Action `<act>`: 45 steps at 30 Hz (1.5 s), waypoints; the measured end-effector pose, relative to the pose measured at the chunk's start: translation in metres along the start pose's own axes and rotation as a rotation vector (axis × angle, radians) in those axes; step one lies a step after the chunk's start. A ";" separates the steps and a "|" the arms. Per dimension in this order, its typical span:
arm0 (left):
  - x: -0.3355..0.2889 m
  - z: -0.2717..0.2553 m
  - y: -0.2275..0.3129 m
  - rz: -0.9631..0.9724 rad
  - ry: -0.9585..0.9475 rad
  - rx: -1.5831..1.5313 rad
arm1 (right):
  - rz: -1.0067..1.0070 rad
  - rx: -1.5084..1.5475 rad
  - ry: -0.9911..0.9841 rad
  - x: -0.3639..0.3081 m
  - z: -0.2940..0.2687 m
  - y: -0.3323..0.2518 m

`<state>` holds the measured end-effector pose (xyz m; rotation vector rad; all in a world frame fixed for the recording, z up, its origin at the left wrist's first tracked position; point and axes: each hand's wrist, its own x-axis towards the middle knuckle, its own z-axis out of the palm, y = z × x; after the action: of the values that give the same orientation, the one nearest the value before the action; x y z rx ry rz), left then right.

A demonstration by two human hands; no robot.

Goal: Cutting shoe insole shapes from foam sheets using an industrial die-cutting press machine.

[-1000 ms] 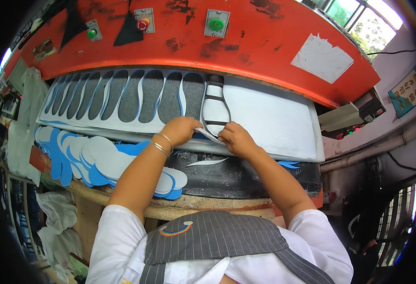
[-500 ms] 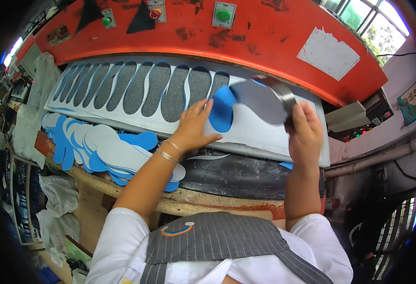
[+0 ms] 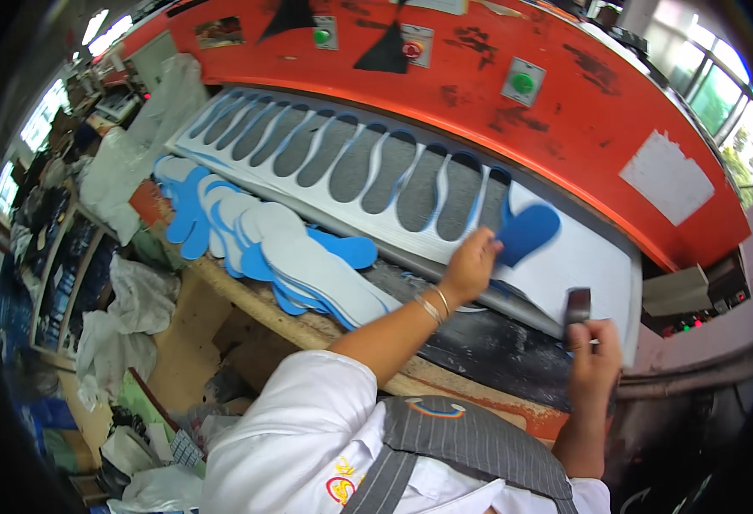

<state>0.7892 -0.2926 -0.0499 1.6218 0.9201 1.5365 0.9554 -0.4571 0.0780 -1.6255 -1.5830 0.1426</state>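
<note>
My left hand (image 3: 469, 267) pinches the near end of a blue insole (image 3: 531, 233), which is slightly blurred and held over the white foam sheet (image 3: 595, 257). To the right, my right hand (image 3: 595, 343) grips a metal cutting die (image 3: 577, 305), seen nearly edge-on, so its outline hardly shows. A row of insole-shaped cut-outs runs along the sheet, with grey surface visible through them. Left of my left arm lies an overlapping pile of white and blue insoles (image 3: 284, 244) at the sheet's near edge.
An orange-red machine beam (image 3: 471, 111) with a red button (image 3: 412, 50) and green buttons crosses behind the sheet. A dark worn board (image 3: 488, 338) lies in front of it. Plastic bags (image 3: 128, 300) hang at the left, and a small box with lights (image 3: 693, 313) stands at the right.
The blue insole has come away from the cutting die and is now in my left hand. My right hand has lowered the die toward me. The view has shifted left.
</note>
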 end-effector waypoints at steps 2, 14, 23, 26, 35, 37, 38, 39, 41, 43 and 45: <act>-0.009 -0.001 0.021 0.004 0.006 -0.198 | -0.220 -0.150 -0.157 -0.001 0.040 0.022; 0.024 -0.103 0.075 -0.133 -0.519 0.499 | -0.714 -0.561 -0.641 0.072 0.012 0.125; -0.028 -0.028 0.038 -0.030 -0.275 0.182 | -0.287 -0.237 -0.685 0.056 0.000 0.163; -0.053 -0.039 0.042 -0.331 -0.394 -0.156 | -0.076 0.180 -0.590 0.008 0.037 0.104; -0.026 -0.091 0.068 -0.573 -0.471 -0.572 | 0.064 0.101 -1.195 0.035 0.083 -0.011; -0.020 -0.100 0.061 -0.619 -0.448 -0.526 | 0.058 0.349 -1.159 0.033 0.094 0.012; -0.016 -0.104 0.061 -0.702 -0.430 -0.515 | 0.025 0.596 -1.129 0.032 0.096 0.022; -0.007 -0.107 0.070 -0.638 -0.330 -0.535 | 0.245 0.698 -1.181 0.040 0.092 0.016; 0.006 -0.141 0.045 -0.738 -0.095 -0.518 | 0.524 0.823 -1.079 0.049 0.089 0.025; 0.026 -0.188 0.030 -0.621 -0.002 -0.285 | 0.579 0.499 -0.957 0.077 0.078 0.045; 0.034 -0.225 0.006 -0.068 0.221 0.837 | 0.531 0.036 -0.817 0.103 0.083 0.062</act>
<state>0.5660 -0.2613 -0.0189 1.9442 1.8979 1.3729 0.9731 -0.3186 0.0332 -2.0588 -1.6262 1.2359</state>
